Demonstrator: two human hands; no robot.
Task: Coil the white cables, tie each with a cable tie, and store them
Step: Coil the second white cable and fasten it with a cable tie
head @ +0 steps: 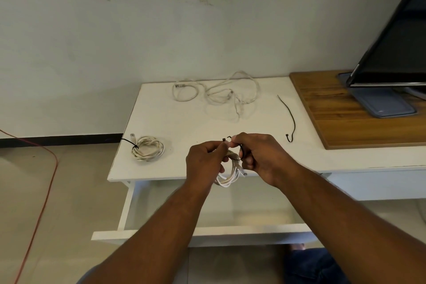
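Note:
My left hand (204, 163) and my right hand (258, 157) meet over the front of the white desk (184, 127). Between them hangs a coiled white cable (228, 176), with a black cable tie (224, 139) looped around it; both hands pinch the tie's ends. At the desk's left edge lies a coiled white cable (147, 148) bound with a black tie. A loose, uncoiled white cable (216, 92) sprawls at the back. A spare black cable tie (289, 120) lies to the right.
An open white drawer (207, 233) juts out below my forearms. A wooden board (345, 113) carries a monitor (396, 48) on its stand at the right. A red cord (43, 182) runs across the floor at the left.

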